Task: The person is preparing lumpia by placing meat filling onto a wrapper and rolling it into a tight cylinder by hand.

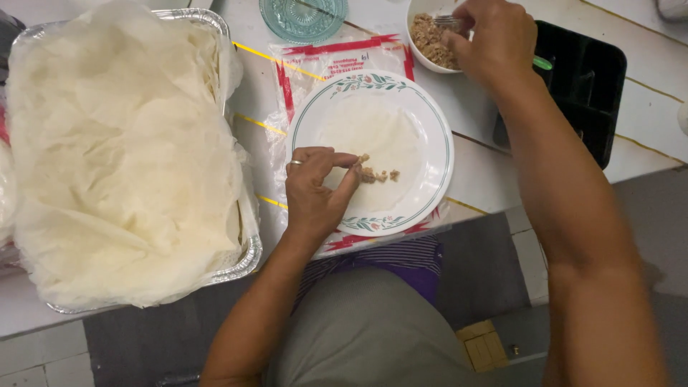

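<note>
The left hand (315, 188) is pinching a bit of filling (373, 173) on a wrapper (373, 140) lying on the plate (430, 179). The right hand (491, 39) is gripping a fork (448, 21) over the bowl (416, 50), beside 1 foil tray (247, 258).

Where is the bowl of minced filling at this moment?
In the head view, the white bowl stands at the top, right of centre, just above the floral plate, under the right hand.

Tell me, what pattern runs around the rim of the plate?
A thin green line with floral sprigs on the white plate, seen in the head view.
</note>
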